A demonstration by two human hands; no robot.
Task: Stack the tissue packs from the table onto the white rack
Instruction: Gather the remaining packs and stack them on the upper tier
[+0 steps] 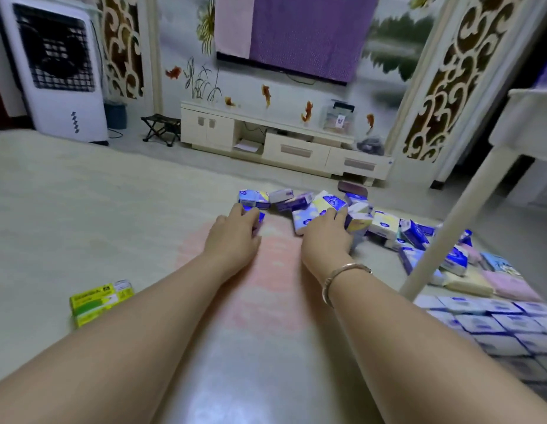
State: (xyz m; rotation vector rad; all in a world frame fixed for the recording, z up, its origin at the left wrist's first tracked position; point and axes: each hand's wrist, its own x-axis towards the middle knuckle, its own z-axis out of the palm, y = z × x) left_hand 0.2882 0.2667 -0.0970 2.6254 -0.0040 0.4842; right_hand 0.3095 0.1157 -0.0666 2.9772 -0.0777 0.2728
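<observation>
Several small tissue packs [299, 201], blue, white, yellow and pink, lie scattered along the far edge of the pale table [113, 228]. My left hand [235, 231] curls its fingers round a blue pack [256, 213] at the pile's left end. To the right, my right hand [329, 232] grips a white and yellow pack [359, 220], with a bracelet on that wrist. The white rack [449, 237] shows as a slanted leg at the right, with a shelf of neatly stacked packs [495, 322] at the lower right.
A yellow-green box [101, 298] lies on the table at the left. More loose packs and pink ones [507, 284] lie behind the rack leg. Beyond the table stand a cream TV cabinet [281, 142], a white air cooler [55, 68] and a small folding stool [160, 128].
</observation>
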